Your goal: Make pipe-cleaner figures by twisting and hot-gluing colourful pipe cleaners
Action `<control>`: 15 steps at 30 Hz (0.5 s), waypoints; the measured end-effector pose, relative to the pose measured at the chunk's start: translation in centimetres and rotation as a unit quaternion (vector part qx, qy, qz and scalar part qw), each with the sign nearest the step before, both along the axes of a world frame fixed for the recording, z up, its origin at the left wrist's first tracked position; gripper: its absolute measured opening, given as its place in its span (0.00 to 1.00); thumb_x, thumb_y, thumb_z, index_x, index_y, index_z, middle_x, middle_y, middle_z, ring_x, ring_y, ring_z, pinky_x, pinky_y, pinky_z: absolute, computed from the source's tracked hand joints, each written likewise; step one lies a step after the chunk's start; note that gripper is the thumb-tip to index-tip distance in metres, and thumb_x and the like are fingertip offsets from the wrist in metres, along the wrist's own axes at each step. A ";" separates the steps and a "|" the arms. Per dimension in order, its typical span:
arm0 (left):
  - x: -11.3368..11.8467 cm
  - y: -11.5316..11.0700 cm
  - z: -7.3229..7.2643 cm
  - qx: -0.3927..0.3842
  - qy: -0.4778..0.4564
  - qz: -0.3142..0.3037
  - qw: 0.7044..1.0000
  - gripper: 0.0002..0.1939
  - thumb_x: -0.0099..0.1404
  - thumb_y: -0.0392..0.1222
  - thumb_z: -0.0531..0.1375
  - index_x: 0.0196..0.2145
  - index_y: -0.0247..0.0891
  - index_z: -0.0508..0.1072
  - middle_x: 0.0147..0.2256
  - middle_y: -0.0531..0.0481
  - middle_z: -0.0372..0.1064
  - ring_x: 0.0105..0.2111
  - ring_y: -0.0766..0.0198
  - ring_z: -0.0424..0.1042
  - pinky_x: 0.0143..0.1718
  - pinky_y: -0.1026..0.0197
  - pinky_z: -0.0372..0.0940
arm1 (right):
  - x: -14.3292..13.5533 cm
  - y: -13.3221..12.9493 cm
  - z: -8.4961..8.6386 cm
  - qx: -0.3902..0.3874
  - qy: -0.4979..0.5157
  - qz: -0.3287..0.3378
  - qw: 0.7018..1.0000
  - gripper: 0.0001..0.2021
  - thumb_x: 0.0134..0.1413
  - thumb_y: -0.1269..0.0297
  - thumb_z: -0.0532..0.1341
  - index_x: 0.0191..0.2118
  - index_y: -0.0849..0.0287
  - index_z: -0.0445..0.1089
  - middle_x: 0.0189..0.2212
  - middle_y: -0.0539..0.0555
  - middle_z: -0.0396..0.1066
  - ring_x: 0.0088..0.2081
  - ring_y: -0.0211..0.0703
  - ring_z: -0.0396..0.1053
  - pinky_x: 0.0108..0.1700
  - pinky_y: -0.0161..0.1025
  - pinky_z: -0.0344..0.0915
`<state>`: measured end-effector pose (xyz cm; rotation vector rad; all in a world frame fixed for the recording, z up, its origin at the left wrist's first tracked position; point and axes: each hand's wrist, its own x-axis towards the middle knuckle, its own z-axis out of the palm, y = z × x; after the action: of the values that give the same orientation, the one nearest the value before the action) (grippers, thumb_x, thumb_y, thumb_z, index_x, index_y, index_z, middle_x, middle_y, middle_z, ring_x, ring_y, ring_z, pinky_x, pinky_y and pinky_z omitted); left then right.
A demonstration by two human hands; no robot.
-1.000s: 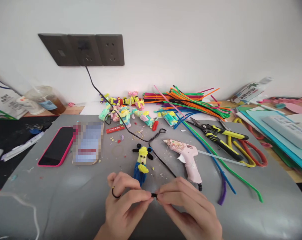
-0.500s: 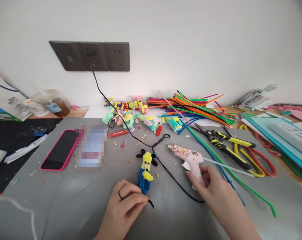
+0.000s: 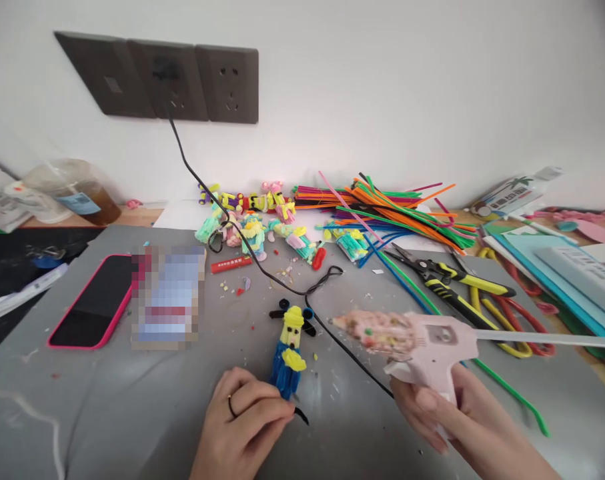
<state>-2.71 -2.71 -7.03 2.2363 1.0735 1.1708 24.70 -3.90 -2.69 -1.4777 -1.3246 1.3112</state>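
Note:
My left hand (image 3: 247,417) is closed at the bottom of a blue and yellow pipe-cleaner figure (image 3: 288,360), pinching its lower end; a short black piece (image 3: 301,416) sticks out past the fingertips. The figure has a yellow hat and black round ears, and its face points up toward me. On the right, my right hand (image 3: 447,413) is wrapped round the handle of a pale pink glue gun (image 3: 422,337), held above the mat. Its decorated nozzle points left, toward the figure, without touching it. A clear glue stick (image 3: 542,339) extends from its back.
Behind lie small figures (image 3: 297,241), a bundle of coloured pipe cleaners (image 3: 392,210) and a black cable (image 3: 352,363) running to a wall socket (image 3: 169,77). Pliers (image 3: 457,300) and scissors (image 3: 502,333) lie right, a pink-edged phone (image 3: 95,303) left.
My right hand has lifted the glue gun off the mat, nearer the camera, its grip now round the handle. My left hand has barely moved. The view has shifted slightly.

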 end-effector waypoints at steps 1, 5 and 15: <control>0.0 0.0 0.0 -0.001 0.000 0.000 1.000 0.08 0.67 0.28 0.61 0.37 0.39 0.74 0.30 0.52 0.76 0.29 0.63 0.65 0.32 0.60 0.65 | -0.1 0.2 0.1 -0.013 0.017 0.027 0.999 0.28 0.61 0.37 0.54 0.21 0.55 0.58 0.14 0.44 0.55 0.14 0.33 0.51 0.18 0.35 0.51; 0.1 0.0 0.1 -0.008 -0.002 0.003 1.000 0.07 0.68 0.29 0.60 0.37 0.39 0.74 0.30 0.53 0.76 0.30 0.64 0.64 0.33 0.60 0.64 | -1.1 1.1 1.0 -0.090 -0.028 0.007 0.996 0.29 0.57 0.34 0.57 0.19 0.56 0.61 0.15 0.45 0.55 0.18 0.36 0.52 0.22 0.36 0.51; -0.2 -0.3 -0.2 -0.018 0.020 0.002 1.000 0.07 0.68 0.30 0.61 0.37 0.41 0.76 0.31 0.54 0.77 0.31 0.64 0.65 0.34 0.59 0.63 | -3.7 1.4 2.2 -0.080 -0.140 -0.039 0.986 0.24 0.53 0.38 0.62 0.24 0.56 0.70 0.16 0.45 0.53 0.18 0.35 0.48 0.16 0.35 0.46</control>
<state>-2.88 -3.04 -7.22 2.2395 1.1078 1.1032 21.02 -2.45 -0.47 -1.8603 -1.3442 1.2166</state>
